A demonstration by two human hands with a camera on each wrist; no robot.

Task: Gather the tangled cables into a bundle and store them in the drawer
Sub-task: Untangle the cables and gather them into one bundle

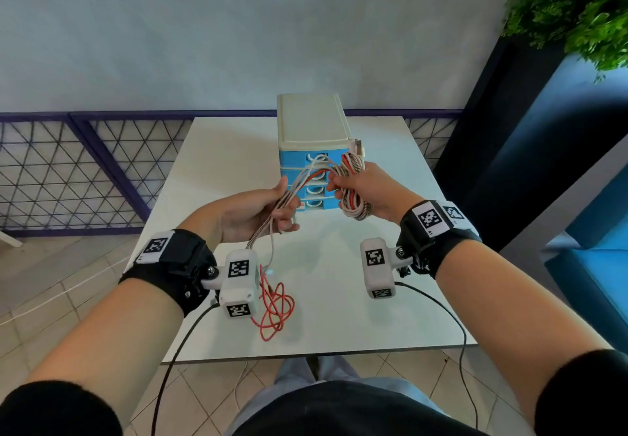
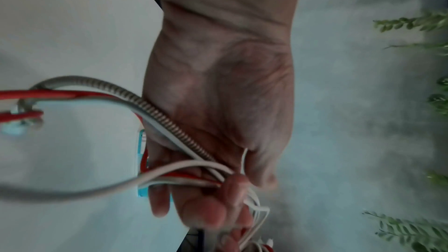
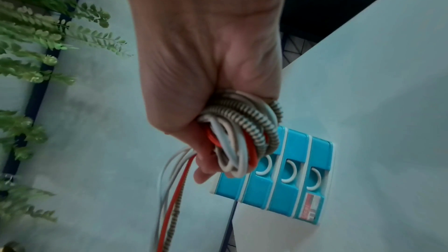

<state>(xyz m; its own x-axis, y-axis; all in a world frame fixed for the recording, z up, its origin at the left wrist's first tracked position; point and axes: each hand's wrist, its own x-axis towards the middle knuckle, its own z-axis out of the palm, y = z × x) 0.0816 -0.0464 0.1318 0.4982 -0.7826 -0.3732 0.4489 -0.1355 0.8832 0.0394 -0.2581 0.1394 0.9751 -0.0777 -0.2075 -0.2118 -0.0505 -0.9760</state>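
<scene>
Cables [image 1: 307,177]: white, red and a striped braided one, held up in the air between both hands, in front of the drawer unit's blue fronts.
Coil: loops of the cables [image 3: 238,137] wound into a bundle in the right hand, right of the drawer unit's lower drawers as the head view has it.
Right hand [image 1: 365,185]: fingers curled tight round the coil, thumb folded over it; a plug end sticks up above the fist.
Left hand [image 1: 253,213]: palm up, left of the drawer unit's lowest drawer; thumb and curled fingers [image 2: 213,216] pinch the run of strands [image 2: 184,171] crossing the palm.
Loose tails: from the left hand the striped cable [image 2: 167,122] and thin white strands drop toward the table.
Red cable [image 1: 275,306]: its slack lies in loose loops on the table, on the near side of the drawer unit, well apart from it.
Drawer unit [image 1: 311,122]: cream top, four blue drawers stacked, all shut, standing at the far middle of the table.
Table [image 1: 373,320]: white, carrying the drawer unit.
Plant [image 1: 571,3]: green leaves, far right of the drawer unit, off the table.
</scene>
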